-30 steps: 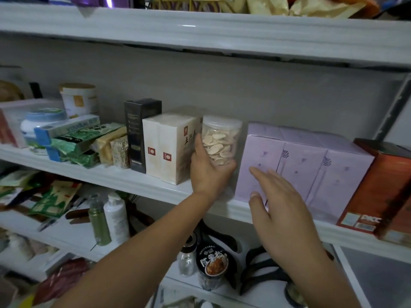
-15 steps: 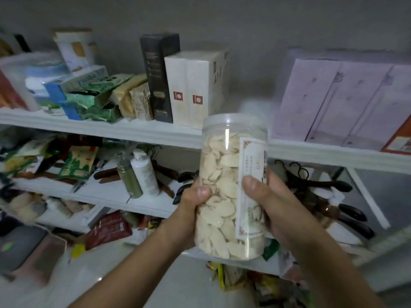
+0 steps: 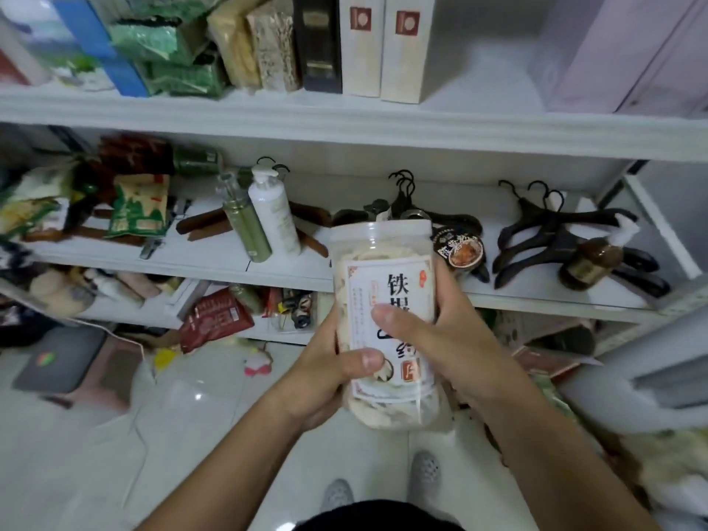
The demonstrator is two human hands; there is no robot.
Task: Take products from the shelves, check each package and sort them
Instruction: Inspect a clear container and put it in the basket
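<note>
- Left hand (image 3: pixel 325 377) and right hand (image 3: pixel 452 339) both grip the clear jar (image 3: pixel 379 239), thumbs (image 3: pixel 364 358) pressed on its label (image 3: pixel 398 285).
- The jar stands upright between them, long axis vertical, label facing the person; neither hand is nearer.
- Behind it on the shelf (image 3: pixel 214 264): a dark-lidded tub (image 3: pixel 459 249), black hangers (image 3: pixel 555 231) and a white pump bottle (image 3: pixel 274 220); nothing blocks the jar's way.

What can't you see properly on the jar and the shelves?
Head view:
- On the jar label, thumbs of the left hand and right hand cover the middle characters; small print is blurred.
- The purple boxes are cut off by the top and right edges.
- The black box loses its top to the upper edge.
</note>
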